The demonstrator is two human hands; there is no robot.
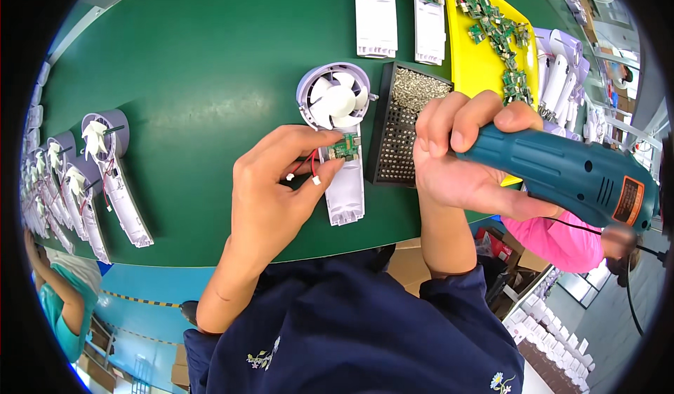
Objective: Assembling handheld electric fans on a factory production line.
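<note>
My left hand [275, 176] pinches a small green circuit board [344, 147] against the handle of a pale lilac fan housing [346, 201]. Short red and black wires with white plugs [316, 180] dangle by its fingers. White fan blades [335, 102] sit in the round ring at the housing's far end. Raised over the right side of the table, my right hand [460, 159] grips a teal electric screwdriver [562, 169], whose body points off to the right with a cord at that end. Its tip is hidden behind my fingers.
A black screw tray [393, 130] holding many small screws lies right of the housing. Behind it, a yellow tray [463, 50] carries several circuit boards. Two more housings [376, 22] lie at the far side. Fan housings [116, 176] line the left. Co-workers stand at both sides.
</note>
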